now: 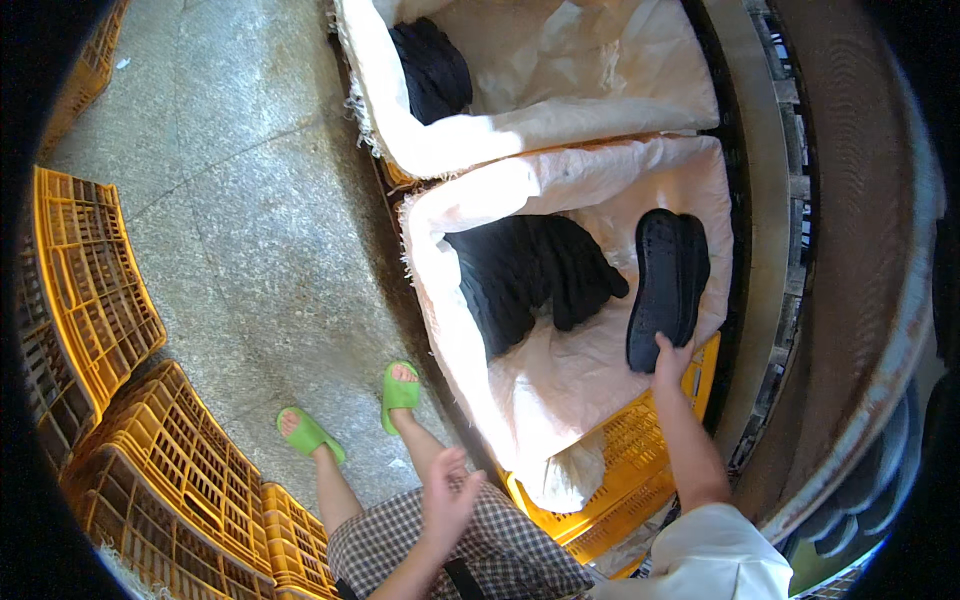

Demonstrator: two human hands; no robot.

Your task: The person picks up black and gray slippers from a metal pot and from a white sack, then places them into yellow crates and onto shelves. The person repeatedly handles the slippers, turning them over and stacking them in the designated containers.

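Note:
My right hand (672, 360) grips the near end of black shoe soles (658, 285); at least two overlap, one lying partly behind the other. They are over the right side of a crate lined with pale woven cloth (570, 385). Inside that liner, to the left of the soles, lies a pile of black pieces (515, 275), closely stacked and curving in a row. My left hand (450, 500) is raised above my checked clothing, its fingers loosely bent and apart, with nothing in it.
A second cloth-lined crate (600, 120) stands beyond, holding more black pieces (432, 70). Yellow plastic crates (100, 270) are stacked along the left. A curved metal rail (765, 200) and brown surface (850, 230) run along the right. My feet in green slippers (402, 392) are on grey floor.

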